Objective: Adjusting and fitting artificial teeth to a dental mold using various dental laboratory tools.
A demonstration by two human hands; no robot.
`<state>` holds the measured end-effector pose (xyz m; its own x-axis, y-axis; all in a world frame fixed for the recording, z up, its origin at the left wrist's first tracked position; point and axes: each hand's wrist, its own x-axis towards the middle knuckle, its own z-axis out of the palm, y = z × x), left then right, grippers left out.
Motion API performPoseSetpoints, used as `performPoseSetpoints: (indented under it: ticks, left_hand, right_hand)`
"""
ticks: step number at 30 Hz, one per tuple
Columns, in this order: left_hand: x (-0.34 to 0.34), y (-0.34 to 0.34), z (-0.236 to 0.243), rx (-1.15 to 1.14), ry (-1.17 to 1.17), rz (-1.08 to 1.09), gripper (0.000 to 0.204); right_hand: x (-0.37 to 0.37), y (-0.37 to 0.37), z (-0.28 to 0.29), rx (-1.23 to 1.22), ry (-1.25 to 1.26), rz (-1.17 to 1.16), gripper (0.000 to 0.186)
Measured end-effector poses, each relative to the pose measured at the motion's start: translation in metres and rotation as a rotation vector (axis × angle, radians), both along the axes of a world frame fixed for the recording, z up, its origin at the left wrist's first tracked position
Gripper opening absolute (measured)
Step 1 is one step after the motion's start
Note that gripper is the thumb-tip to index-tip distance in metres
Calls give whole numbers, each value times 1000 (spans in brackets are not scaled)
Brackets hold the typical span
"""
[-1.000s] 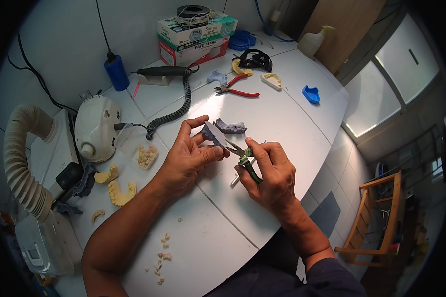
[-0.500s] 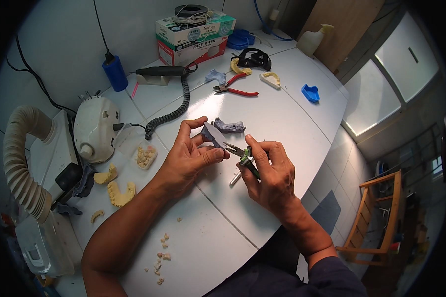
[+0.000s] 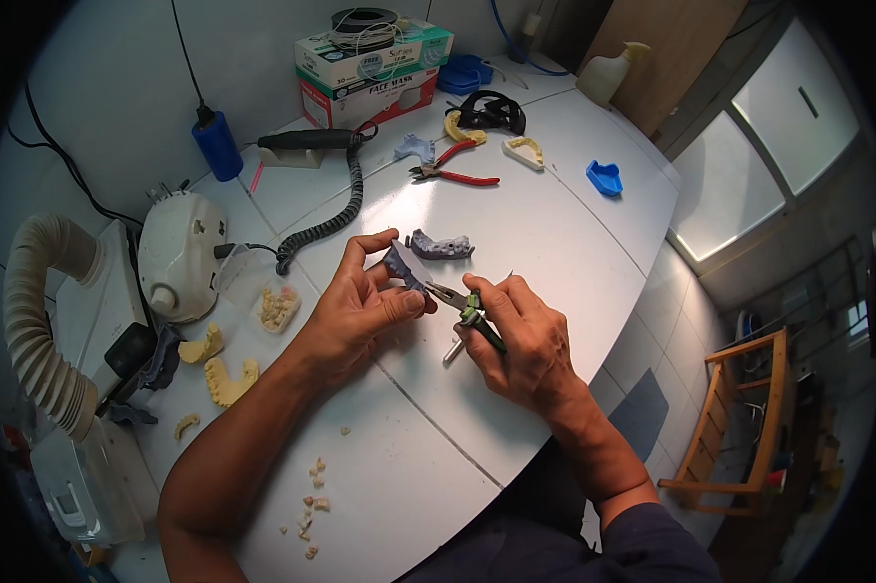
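Note:
My left hand (image 3: 358, 299) is closed around a grey-blue dental model (image 3: 408, 266), held tilted with its flat pale face turned to the right. In my right hand (image 3: 527, 340) are pliers (image 3: 469, 309) with green and black handles. Their jaws meet the lower edge of the model near my left thumb; whether they bite into it I cannot tell. Just beyond, a second grey dental model (image 3: 442, 247) lies on the white table (image 3: 516, 408). A slim silver rod (image 3: 453, 352) rests on the table, partly hidden by my right hand.
Yellow dental models (image 3: 230, 382), a clear box of small tooth-like pieces (image 3: 277, 309) and a white motor unit (image 3: 181, 257) stand left. Loose pieces (image 3: 317, 503) lie nearer. Red-handled cutters (image 3: 455, 167), a black handpiece (image 3: 309, 140) and a blue tray (image 3: 604, 179) lie farther back.
The pliers have moved left, and their jaws have come from just off the model to its lower edge. My left hand keeps its hold. The whole view has shifted slightly.

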<state>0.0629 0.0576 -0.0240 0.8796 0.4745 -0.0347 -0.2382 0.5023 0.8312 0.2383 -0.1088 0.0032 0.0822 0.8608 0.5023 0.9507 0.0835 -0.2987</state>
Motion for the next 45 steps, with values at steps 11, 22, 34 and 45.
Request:
performPoseSetpoints:
  ticks: [11, 22, 34, 45]
  left_hand:
    - [1, 0, -1, -31, 13, -5, 88]
    - [2, 0, -2, -21, -25, 49, 92]
    - [8, -10, -2, 47, 9, 272, 65]
    - [9, -11, -3, 218, 54, 283, 29]
  right_hand:
    - [5, -1, -1, -71, 263, 66, 41]
    - [9, 0, 2, -55, 416, -40, 41]
    - [0, -5, 7, -50, 480, 25, 47]
    - [-10, -1, -2, 116, 296, -1, 44]
